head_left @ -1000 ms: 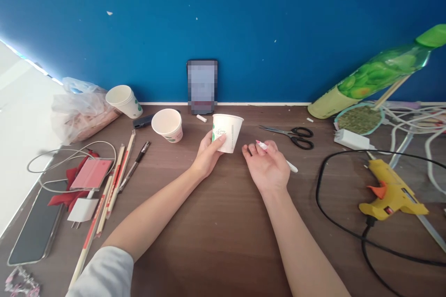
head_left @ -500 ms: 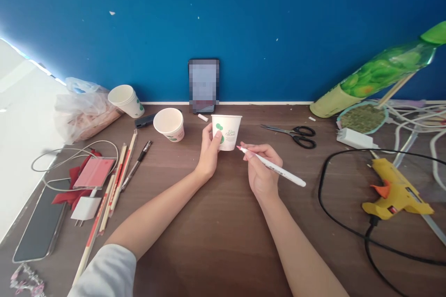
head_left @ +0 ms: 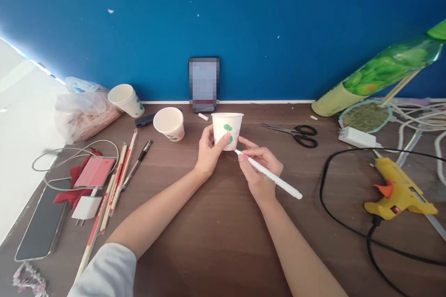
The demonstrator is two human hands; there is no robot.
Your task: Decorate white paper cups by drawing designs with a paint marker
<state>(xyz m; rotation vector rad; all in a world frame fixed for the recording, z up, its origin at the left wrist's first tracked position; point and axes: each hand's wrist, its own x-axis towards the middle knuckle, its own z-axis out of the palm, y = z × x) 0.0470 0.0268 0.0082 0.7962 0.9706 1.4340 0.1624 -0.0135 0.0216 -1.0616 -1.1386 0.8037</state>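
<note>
My left hand (head_left: 210, 149) grips a white paper cup (head_left: 223, 123) with a green leaf print, upright, thumb on its near side. In my right hand (head_left: 262, 167) is a white marker (head_left: 275, 178), its pink tip at the lower edge of the cup; contact looks likely but is too small to be sure. The marker's white cap (head_left: 203, 117) appears to lie on the table behind the cup. A second paper cup (head_left: 169, 124) stands tilted in view to the left of my left hand. Black-handled scissors (head_left: 296, 134) lie right of the held cup.
On the right lie a yellow glue gun (head_left: 400, 190) with a black cord, a white adapter (head_left: 358, 138) and a green bottle (head_left: 379, 74). A phone (head_left: 204, 84) leans on the blue wall. Leftward are stacked cups (head_left: 126, 100), a plastic bag (head_left: 83, 109), wrapped chopsticks (head_left: 113, 181) and a pen (head_left: 137, 165).
The cup has turned in my left hand, bringing the green leaf print toward the middle. My right hand has shifted the marker tip left, onto or against the cup's bottom edge.
</note>
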